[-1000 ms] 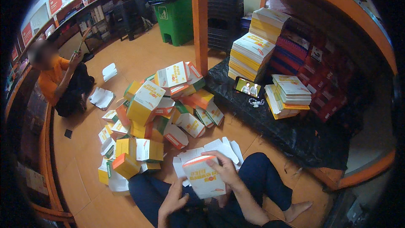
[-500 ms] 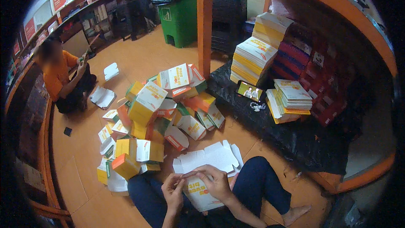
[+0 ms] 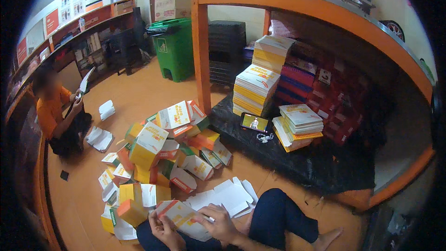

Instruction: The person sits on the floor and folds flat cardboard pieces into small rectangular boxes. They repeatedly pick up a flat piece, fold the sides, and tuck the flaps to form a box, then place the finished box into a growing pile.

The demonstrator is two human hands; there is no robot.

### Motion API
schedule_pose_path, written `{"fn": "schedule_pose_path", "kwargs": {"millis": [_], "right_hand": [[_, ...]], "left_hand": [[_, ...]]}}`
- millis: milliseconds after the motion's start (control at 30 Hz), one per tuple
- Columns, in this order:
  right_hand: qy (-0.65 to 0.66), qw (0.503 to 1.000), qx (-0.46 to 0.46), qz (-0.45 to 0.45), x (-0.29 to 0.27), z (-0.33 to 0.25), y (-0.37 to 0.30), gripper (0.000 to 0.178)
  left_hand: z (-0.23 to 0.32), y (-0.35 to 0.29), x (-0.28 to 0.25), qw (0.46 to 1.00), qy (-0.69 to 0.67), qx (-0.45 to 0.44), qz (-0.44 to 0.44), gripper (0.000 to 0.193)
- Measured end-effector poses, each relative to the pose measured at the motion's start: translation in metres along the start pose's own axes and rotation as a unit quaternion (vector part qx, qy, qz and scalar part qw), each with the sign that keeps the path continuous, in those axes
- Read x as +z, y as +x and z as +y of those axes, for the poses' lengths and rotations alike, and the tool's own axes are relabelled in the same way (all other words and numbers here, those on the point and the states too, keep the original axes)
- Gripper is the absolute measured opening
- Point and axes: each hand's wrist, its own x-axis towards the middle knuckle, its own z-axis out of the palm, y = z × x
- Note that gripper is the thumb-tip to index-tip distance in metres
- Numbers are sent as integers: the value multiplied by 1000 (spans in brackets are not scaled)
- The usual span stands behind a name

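Observation:
Low in front of me, above my lap, is a partly folded cardboard food box [image 3: 179, 214], white with yellow-orange print and a red-orange edge strip. Its left end is gripped by my left hand [image 3: 165, 232], fingers bent round the edge. On the opposite side my right hand [image 3: 219, 223] pinches the card, with a small white flap showing by its fingers. Just beyond my hands, flat white box blanks [image 3: 227, 196] lie overlapping on the floor, plain side up. To the left is a heap of folded boxes [image 3: 151, 142] in white, yellow, green and orange.
A low black-covered platform [image 3: 297, 169] at right bears stacks of flat cartons [image 3: 253, 88], a shorter stack [image 3: 299, 125], a phone [image 3: 254, 122] and beads [image 3: 265, 137]. An orange post [image 3: 201, 56] rises beyond the heap. At far left a person [image 3: 55, 111] sits holding a white sheet.
My view has tilted upward. My hands have moved farther apart, with the box now tilted between them toward the left. The seated person's white sheet is now raised into sight.

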Motion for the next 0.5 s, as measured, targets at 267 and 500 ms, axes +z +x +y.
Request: {"fn": "schedule_pose_path", "kwargs": {"millis": [267,500], "right_hand": [[289,944,154,39,-28,7,17,21],[185,975,-45,-115,-29,-2,10,54]], "left_hand": [[0,-39,-9,935,194,-54,-293,49],[3,2,-28,963,-83,-84,-244,8]]}}
